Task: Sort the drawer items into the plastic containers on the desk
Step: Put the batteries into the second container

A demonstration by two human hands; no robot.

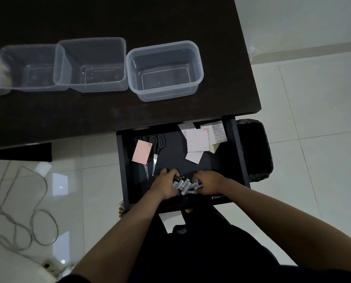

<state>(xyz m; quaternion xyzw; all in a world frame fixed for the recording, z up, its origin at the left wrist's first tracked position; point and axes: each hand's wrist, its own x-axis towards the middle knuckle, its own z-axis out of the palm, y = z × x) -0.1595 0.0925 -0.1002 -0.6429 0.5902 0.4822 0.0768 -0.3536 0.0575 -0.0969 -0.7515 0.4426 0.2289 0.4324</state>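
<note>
In the open drawer point(127, 168), both hands' fingers curl round batteries point(184, 185), partly hiding the pile.

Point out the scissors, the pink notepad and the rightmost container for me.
scissors point(155, 158): head view, on the blades near the pivot.
pink notepad point(141, 151): head view, centre of its top sheet.
rightmost container point(199, 58): head view, on its right rim.

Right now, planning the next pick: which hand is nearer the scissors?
Left. The left hand lies just beside the blade tips of the scissors; the right hand sits farther right, across the batteries.
</note>
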